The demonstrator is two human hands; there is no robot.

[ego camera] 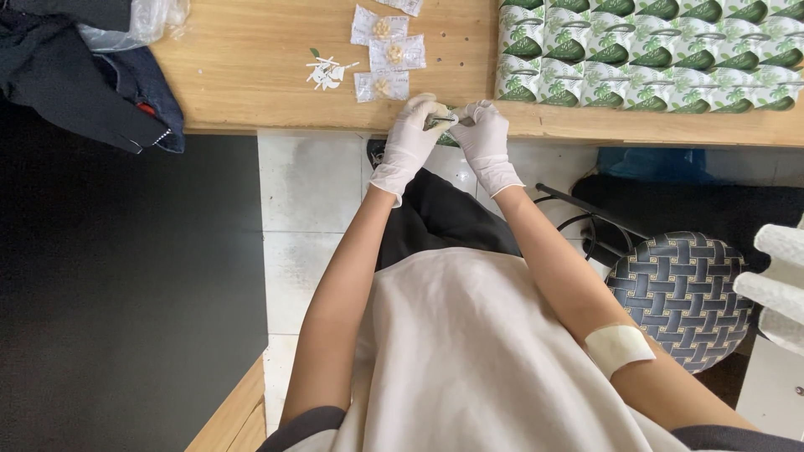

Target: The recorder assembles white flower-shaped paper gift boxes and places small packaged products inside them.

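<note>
Both my hands wear white gloves and meet at the front edge of the wooden table (251, 59). My left hand (412, 138) and my right hand (486, 138) pinch a small greenish packet (444, 122) between their fingertips, held just over the table edge. The packet is mostly hidden by the fingers. Three small clear sachets (387, 54) with pale contents lie on the table just beyond my left hand, beside a little heap of torn white strips (327, 74).
Rows of green-and-white leaf-patterned packs (645, 54) fill the table's right side. Dark clothing (84, 75) and a clear plastic bag (134, 21) lie at the left end. A woven-seat stool (682, 293) stands to my right on the tiled floor.
</note>
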